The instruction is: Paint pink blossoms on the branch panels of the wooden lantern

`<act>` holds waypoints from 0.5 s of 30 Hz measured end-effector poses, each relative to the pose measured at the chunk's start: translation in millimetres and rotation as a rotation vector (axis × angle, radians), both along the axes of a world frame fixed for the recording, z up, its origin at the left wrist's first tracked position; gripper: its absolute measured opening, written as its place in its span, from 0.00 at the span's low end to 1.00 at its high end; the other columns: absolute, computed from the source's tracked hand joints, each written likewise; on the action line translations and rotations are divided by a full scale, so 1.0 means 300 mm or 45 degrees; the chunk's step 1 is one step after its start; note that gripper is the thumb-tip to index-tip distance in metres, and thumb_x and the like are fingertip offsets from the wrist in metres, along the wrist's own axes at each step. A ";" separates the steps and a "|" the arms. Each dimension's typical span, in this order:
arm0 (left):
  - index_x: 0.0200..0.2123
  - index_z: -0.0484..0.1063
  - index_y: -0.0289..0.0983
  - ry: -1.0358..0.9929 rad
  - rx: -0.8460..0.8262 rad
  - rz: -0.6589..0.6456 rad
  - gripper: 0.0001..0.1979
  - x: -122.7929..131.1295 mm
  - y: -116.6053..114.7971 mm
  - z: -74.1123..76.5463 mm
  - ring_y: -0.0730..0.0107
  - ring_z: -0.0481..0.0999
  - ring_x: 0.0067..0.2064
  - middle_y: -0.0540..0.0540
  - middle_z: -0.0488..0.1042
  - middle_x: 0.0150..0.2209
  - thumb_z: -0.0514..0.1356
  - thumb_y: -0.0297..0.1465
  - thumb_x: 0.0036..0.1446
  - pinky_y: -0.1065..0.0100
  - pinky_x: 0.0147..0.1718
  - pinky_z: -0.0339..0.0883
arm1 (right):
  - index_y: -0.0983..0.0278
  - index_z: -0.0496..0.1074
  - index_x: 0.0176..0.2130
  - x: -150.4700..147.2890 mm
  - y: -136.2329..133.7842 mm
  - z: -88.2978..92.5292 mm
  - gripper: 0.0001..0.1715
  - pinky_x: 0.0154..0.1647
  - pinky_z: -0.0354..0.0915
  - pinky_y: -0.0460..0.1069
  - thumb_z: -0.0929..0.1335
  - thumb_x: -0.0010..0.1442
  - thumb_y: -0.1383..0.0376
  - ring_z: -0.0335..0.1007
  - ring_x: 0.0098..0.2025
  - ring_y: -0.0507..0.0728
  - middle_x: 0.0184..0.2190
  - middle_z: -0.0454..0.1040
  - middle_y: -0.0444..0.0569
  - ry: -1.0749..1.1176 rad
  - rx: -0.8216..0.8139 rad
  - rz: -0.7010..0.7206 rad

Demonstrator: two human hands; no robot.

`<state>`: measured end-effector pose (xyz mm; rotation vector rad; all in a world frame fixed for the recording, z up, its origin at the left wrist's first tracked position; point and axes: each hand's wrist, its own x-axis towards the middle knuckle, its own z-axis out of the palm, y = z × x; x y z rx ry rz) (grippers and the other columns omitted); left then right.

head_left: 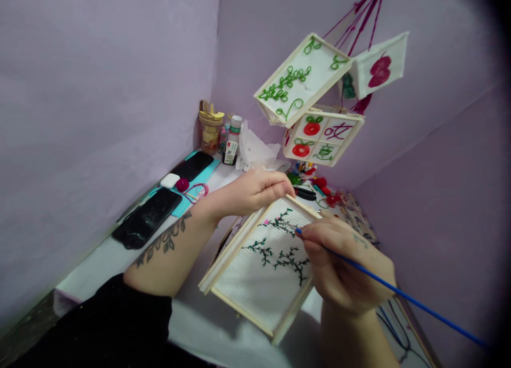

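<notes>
A wooden-framed lantern (251, 299) with white fabric-like panels is tilted in front of me. Dark green branches and a pink spot or two decorate its facing panel. My left hand (265, 189) is closed over the top corner of the frame, its fingertips partly hidden behind the edge. In my right hand (347, 261) is a slim blue paintbrush (371, 275), pinched near its bristle end. The brush's tip points at the upper branches; whether it touches the panel I cannot tell.
Finished-looking lanterns (297, 83) hang from purple cords at upper right. Along the left wall lie a black phone (147, 216), a white case (170, 181) and a purple yarn ball (182, 185). A bottle (231, 144) and a cup (210, 131) stand in the corner. Pliers (305, 193) lie behind the lantern.
</notes>
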<state>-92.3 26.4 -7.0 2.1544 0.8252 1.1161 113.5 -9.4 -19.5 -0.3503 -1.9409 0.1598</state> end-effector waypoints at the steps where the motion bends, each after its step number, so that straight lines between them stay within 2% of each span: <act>1: 0.39 0.74 0.34 0.002 0.002 0.000 0.19 0.000 0.000 0.000 0.71 0.74 0.36 0.46 0.77 0.34 0.49 0.40 0.70 0.71 0.36 0.66 | 0.62 0.75 0.41 0.000 0.000 0.000 0.18 0.31 0.72 0.52 0.68 0.55 0.80 0.73 0.30 0.55 0.27 0.74 0.44 0.000 -0.001 0.003; 15: 0.38 0.75 0.34 -0.002 0.004 0.022 0.18 0.004 0.001 -0.002 0.71 0.74 0.35 0.47 0.77 0.32 0.50 0.39 0.69 0.71 0.34 0.66 | 0.63 0.75 0.41 0.003 -0.004 0.004 0.19 0.32 0.72 0.52 0.67 0.54 0.81 0.73 0.30 0.54 0.28 0.75 0.45 -0.026 -0.031 0.024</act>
